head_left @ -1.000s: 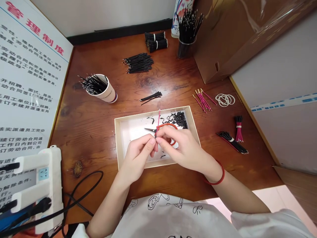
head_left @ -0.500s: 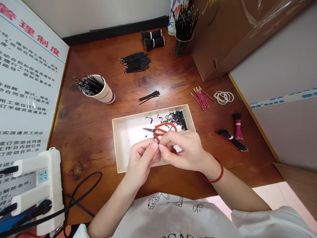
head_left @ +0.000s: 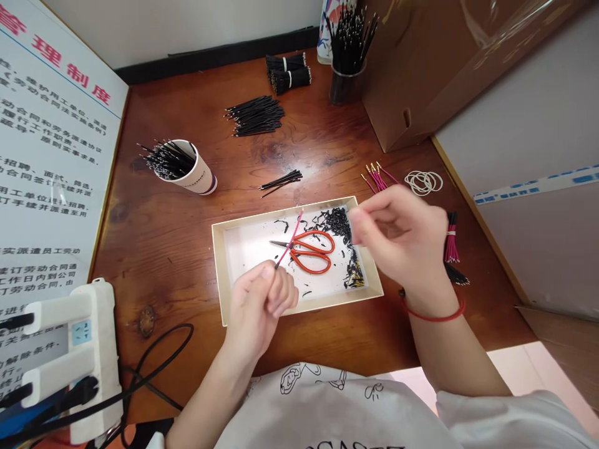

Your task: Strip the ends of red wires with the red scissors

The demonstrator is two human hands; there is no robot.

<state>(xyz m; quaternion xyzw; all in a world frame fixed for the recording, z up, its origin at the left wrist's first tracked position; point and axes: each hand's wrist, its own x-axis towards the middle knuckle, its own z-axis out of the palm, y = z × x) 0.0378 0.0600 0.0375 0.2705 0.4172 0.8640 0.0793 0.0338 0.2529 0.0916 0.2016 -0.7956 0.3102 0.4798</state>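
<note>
My left hand (head_left: 262, 296) pinches a thin pink wire (head_left: 293, 237) near its black lower end. The wire slants up and to the right over the shallow box (head_left: 218, 268). Raised at the box's right edge, my right hand (head_left: 402, 243) has thumb and forefinger together; what lies between them, if anything, is hidden. Inside the box lie scissors (head_left: 311, 252) with orange-red handles, their blades pointing left. Black scraps (head_left: 337, 224) are heaped along the box's right side. Beyond my right hand, several pink wires (head_left: 377, 179) lie on the table, partly covered by it.
A paper cup (head_left: 201, 178) of black wires stands at left. Black wires lie in a small group (head_left: 281, 181), a larger pile (head_left: 256, 116) and tied bundles (head_left: 290, 75). Rubber bands (head_left: 423, 183) lie at right. A power strip (head_left: 96, 349) with cables is at lower left.
My right hand has come away from my left, moving right and up. The pink wire in my left hand now shows at length, and the scissors are uncovered.
</note>
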